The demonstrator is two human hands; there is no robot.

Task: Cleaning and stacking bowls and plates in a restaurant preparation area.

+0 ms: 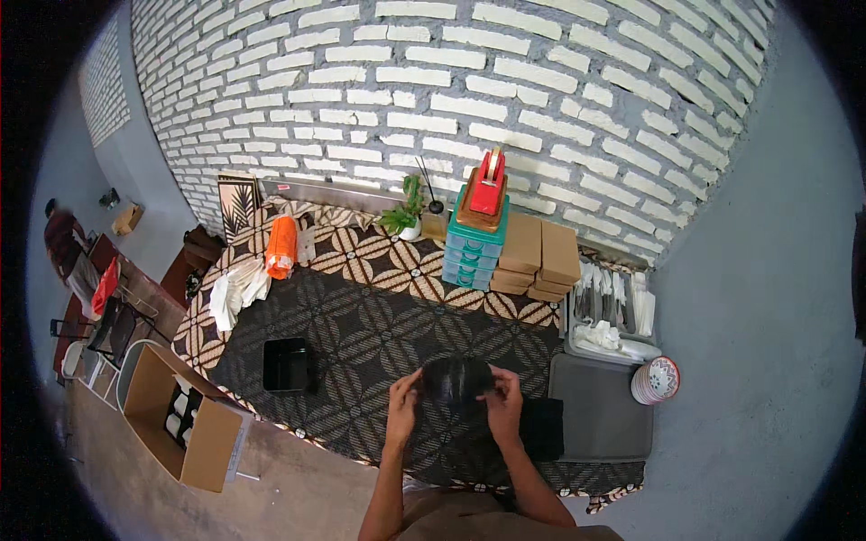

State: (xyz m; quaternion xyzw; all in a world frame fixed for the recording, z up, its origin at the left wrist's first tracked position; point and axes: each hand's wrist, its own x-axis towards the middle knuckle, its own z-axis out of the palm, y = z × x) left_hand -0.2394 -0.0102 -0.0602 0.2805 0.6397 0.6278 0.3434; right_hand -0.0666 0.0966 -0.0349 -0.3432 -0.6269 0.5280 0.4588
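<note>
Over the near middle of the table, my left hand [404,403] and my right hand [504,402] grip a glossy dark rounded piece [455,380] from its two sides. It looks like black or smoky plastic, but its exact kind does not show. Fingertips of both hands press on its edges. A flat black square item [543,429] lies just right of my right hand, partly over a grey tray [603,379]. Farther left stands a black square container [286,365], which looks open at the top.
Along the back are an orange roll [281,245], white cloths [238,293], a potted plant [409,225], a teal drawer unit [474,251] topped by a red tape dispenser [488,187], brown cartons [532,252] and a cutlery organizer [615,307]. A patterned bowl [656,380] sits right; an open carton [212,442] left.
</note>
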